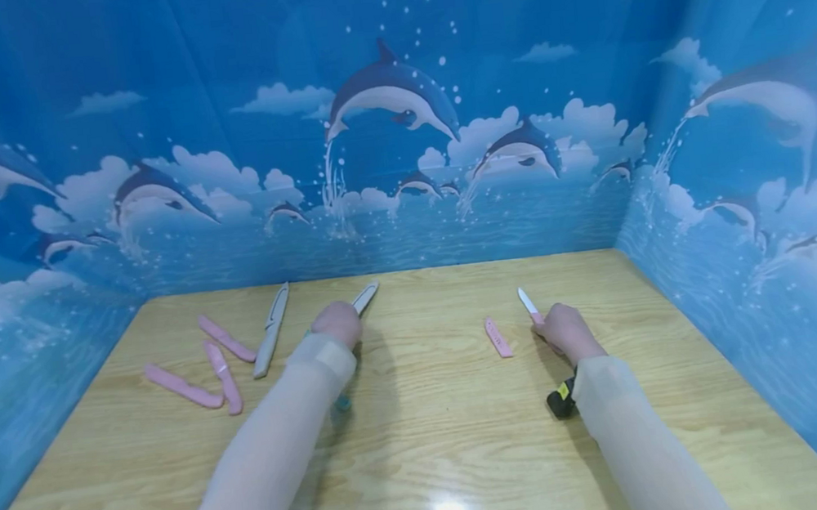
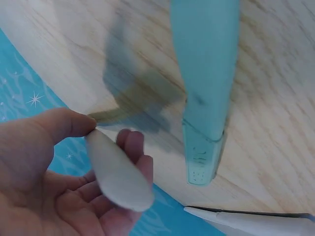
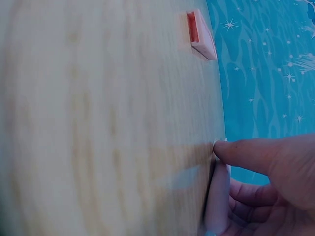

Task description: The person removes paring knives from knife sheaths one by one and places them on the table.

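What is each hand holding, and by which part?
The left hand holds a grey knife by its handle; the right hand, a white-bladed knife by its pink handle.

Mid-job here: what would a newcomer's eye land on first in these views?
Probably the blue dolphin-print backdrop, behind the wooden table. Next, the right hand at the table's right side, gripping a small pale-bladed knife, and the left hand, left of centre, holding a grey piece. The left wrist view adds a large teal piece, right of that hand.
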`<state>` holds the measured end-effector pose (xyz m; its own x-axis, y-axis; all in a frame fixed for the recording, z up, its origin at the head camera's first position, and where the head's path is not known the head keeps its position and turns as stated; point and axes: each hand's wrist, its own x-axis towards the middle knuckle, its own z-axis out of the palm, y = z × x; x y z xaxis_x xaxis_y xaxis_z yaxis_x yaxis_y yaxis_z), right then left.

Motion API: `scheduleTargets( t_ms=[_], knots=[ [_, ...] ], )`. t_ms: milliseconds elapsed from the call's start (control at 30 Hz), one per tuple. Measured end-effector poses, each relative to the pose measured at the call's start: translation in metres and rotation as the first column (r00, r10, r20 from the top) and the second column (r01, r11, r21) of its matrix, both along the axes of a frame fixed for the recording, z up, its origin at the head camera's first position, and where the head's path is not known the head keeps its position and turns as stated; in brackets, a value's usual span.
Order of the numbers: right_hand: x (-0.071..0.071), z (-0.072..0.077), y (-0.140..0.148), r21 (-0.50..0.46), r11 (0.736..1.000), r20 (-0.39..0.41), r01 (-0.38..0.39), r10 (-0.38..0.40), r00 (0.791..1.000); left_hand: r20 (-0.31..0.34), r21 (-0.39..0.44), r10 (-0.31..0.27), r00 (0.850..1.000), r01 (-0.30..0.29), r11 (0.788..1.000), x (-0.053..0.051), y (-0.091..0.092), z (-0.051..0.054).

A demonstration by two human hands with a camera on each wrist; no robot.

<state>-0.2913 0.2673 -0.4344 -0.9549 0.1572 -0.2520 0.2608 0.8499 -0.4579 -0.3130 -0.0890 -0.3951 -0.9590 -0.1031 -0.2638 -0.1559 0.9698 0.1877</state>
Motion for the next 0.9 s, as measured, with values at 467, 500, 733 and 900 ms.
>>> scheduleTargets(
  t_ms=[467, 500, 733, 900],
  knots=[
    [0.003, 0.006, 0.002, -0.038, 0.998, 0.011, -0.043, 0.044, 0.999, 0.019, -0.056, -0.014, 1.0, 0.016, 0.998, 0.003, -0.003, 0.001],
    [0.003, 0.006, 0.002, -0.045, 0.998, 0.018, -0.034, 0.035, 0.999, 0.02, -0.072, -0.017, 1.0, 0.019, 0.997, 0.002, -0.003, 0.0],
    [0.007, 0.008, 0.003, -0.063, 0.998, 0.022, -0.03, 0.031, 0.999, -0.039, -0.019, 0.074, 0.996, -0.075, 0.997, 0.003, -0.009, -0.003],
    [0.011, 0.012, 0.003, -0.101, 0.994, -0.019, -0.03, 0.028, 0.999, -0.086, -0.018, 0.001, 0.996, -0.002, 1.0, 0.009, -0.015, -0.002]
  ],
)
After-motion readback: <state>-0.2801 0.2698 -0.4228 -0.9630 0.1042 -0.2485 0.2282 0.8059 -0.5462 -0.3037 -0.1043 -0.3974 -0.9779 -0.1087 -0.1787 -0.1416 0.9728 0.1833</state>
